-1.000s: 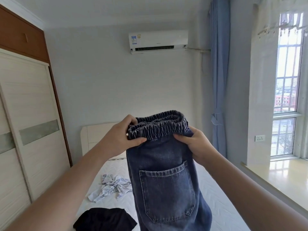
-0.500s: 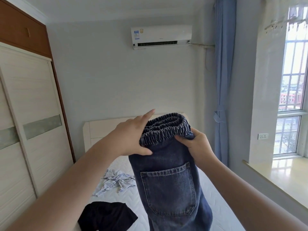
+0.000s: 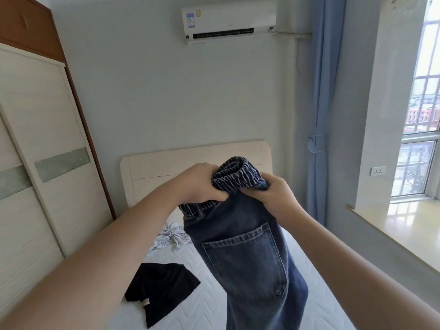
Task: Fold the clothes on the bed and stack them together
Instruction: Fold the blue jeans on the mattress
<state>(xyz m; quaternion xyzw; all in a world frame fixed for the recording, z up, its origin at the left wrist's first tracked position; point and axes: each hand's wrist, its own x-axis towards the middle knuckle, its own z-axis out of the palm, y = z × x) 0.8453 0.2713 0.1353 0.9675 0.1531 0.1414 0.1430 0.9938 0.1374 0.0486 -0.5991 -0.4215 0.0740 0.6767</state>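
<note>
- Head view: both hands hold the jeans [image 3: 247,258] up above the bed [image 3: 214,303], elastic waistband bunched at top, back pocket facing us
- Left hand [image 3: 200,184] has its grip closed tight on the waistband at 9 o'clock of the bunch
- Right hand [image 3: 273,198] pinches the denim at 3 o'clock
- A black garment [image 3: 159,289] lies on the mattress at 7 o'clock of the jeans
- A crumpled pale garment [image 3: 171,236] sits farther up, toward the headboard [image 3: 166,165]

Pale blue walls [image 3: 166,91] carry an air conditioner [image 3: 229,20] high above; a pale wardrobe [image 3: 35,144] stands far left, blue curtain [image 3: 319,91] and bright window [image 3: 419,129] right, cream headboard [image 3: 166,167] behind.
</note>
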